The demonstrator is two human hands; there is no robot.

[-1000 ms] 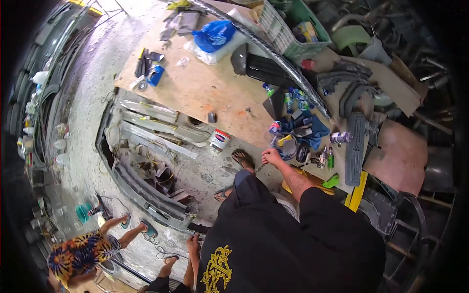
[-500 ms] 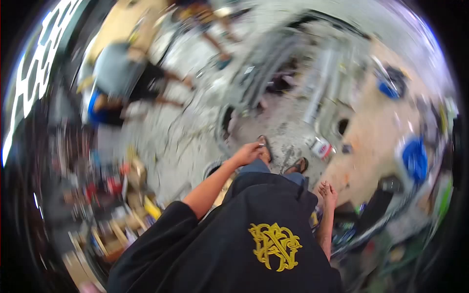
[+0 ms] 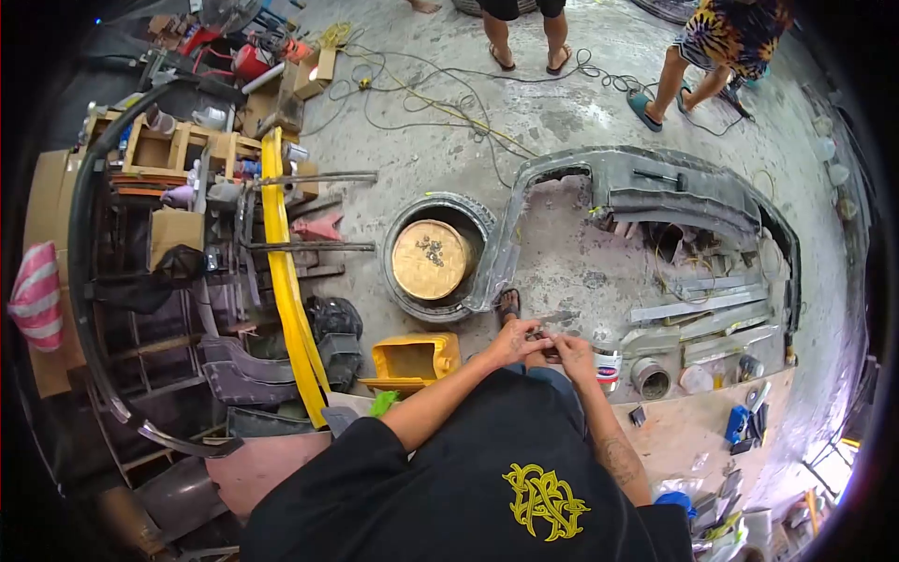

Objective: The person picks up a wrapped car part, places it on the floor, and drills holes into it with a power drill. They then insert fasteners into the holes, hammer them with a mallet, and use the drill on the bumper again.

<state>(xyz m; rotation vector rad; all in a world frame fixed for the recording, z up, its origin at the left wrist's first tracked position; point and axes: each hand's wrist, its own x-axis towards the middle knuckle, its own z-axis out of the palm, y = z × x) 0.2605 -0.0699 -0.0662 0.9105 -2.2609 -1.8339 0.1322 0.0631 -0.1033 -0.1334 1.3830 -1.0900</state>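
Observation:
My left hand (image 3: pixel 511 343) and my right hand (image 3: pixel 573 355) meet in front of my waist, with the fingers of both closed and the fingertips touching or nearly so. Something small and dark may be between them, too small to make out. Beyond the left hand stands a tyre (image 3: pixel 398 298) with a round wooden disc (image 3: pixel 429 259) in its middle, dark bits scattered on top. A yellow open container (image 3: pixel 415 357) is to the left of my hands. By my right hand is a white and red tub (image 3: pixel 608 367).
A large grey car bumper (image 3: pixel 674 192) lies on the concrete floor ahead, one end against the tyre. Cables (image 3: pixel 468 120) snake across the floor. Shelving, a yellow strip (image 3: pixel 291 300) and body parts crowd the left. Two people (image 3: pixel 524 33) (image 3: pixel 716 56) stand at the back.
My view has swung to the left side of the workshop and sharpened. My hands, apart before, have come together in front of me.

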